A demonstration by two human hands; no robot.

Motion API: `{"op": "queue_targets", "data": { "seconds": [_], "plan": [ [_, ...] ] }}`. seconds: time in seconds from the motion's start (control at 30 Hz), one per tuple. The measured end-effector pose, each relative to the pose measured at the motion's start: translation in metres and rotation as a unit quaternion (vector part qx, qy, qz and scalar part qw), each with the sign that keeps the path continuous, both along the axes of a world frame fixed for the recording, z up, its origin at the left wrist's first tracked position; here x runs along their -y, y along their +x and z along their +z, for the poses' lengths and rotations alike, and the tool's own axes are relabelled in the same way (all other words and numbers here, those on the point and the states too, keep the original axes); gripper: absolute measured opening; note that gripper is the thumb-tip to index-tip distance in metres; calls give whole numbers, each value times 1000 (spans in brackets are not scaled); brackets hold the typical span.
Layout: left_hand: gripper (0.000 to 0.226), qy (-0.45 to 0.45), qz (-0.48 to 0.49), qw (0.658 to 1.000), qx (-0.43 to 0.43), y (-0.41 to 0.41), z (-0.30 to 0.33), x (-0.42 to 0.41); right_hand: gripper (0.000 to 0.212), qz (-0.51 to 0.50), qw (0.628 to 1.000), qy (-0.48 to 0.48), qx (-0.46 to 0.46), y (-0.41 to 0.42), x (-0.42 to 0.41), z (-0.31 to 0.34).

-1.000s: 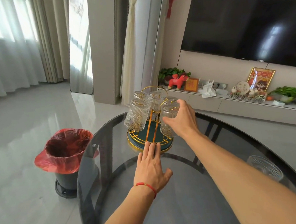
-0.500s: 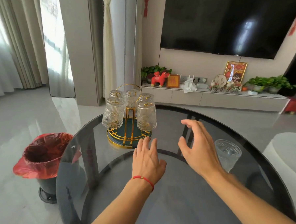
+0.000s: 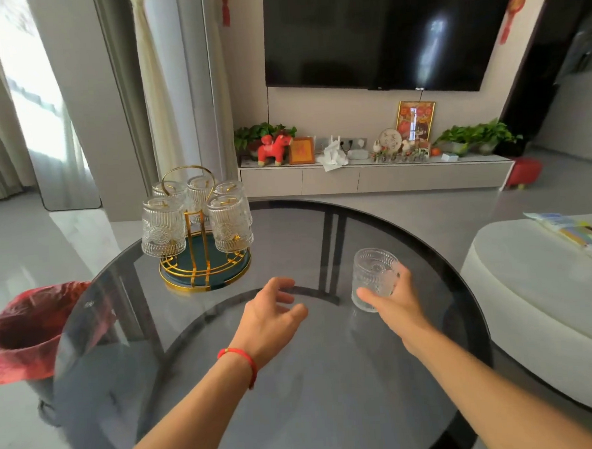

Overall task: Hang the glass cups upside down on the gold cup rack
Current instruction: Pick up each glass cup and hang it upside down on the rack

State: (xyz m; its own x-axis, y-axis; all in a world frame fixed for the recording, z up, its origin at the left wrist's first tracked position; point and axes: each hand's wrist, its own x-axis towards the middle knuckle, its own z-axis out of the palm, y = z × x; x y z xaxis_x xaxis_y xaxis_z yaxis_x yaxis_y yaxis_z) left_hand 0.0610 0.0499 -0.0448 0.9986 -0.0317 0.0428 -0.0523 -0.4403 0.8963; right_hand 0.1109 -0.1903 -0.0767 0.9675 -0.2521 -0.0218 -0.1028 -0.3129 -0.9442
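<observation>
Right hand [image 3: 394, 301] gripped an upright cup [image 3: 374, 278] standing on the table [image 3: 332, 411]; left hand [image 3: 270, 316] hovered empty, fingers loosely spread; five cups [image 3: 231, 224] hung inverted on the rack [image 3: 204, 260], well apart at far left.

Bright window daylight, wide-angle edge distortion

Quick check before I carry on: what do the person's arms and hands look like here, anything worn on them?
Both forearms are bare, no sleeves in view, no gloves. The left hand has a thin red string bracelet with a small bead at the wrist. The right hand shows no ring, watch or band.
</observation>
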Motion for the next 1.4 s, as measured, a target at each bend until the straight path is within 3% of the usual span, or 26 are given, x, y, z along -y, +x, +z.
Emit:
{"op": "queue_targets", "data": {
  "seconds": [0.17,0.37,0.47,0.57,0.67,0.73,0.8,0.87,0.9,0.97,1.03,1.1,1.2,1.4],
  "plan": [
    [48,-17,-3,1000,4,0,4,10,77,0,995,-90,49,-2,-5,3],
    [86,-87,-13,996,12,1,9,18,76,170,976,-81,108,-26,-41,24],
    [91,-87,33,995,36,1,11,12,84,211,964,-102,122,-33,-60,29],
    [89,-170,77,982,18,3,15,-7,84,241,965,-35,93,-33,-73,32],
    [89,-251,99,963,-5,6,18,-26,65,275,948,163,-6,-36,-88,31],
    [88,-279,94,956,-4,8,18,-40,60,276,926,255,-23,-35,-106,31],
    [76,-322,91,942,-7,12,17,-58,58,263,927,267,8,-28,-125,40],
    [57,-331,129,935,-5,18,14,-79,56,239,948,205,53,-19,-142,57],
    [51,-283,155,946,13,21,7,-91,54,231,958,148,82,-14,-150,67],
    [44,-52,187,979,68,28,-12,-111,57,212,965,-1,157,-3,-162,88],
    [53,158,154,972,82,32,-31,-121,64,191,947,-121,229,9,-174,108],
    [72,263,115,956,58,37,-46,-127,71,184,928,-179,270,21,-190,125],
    [83,326,96,939,48,43,-56,-132,76,187,911,-237,281,35,-211,139],
    [83,360,100,926,62,46,-59,-136,88,191,892,-322,251,50,-245,149]
  ]
}}
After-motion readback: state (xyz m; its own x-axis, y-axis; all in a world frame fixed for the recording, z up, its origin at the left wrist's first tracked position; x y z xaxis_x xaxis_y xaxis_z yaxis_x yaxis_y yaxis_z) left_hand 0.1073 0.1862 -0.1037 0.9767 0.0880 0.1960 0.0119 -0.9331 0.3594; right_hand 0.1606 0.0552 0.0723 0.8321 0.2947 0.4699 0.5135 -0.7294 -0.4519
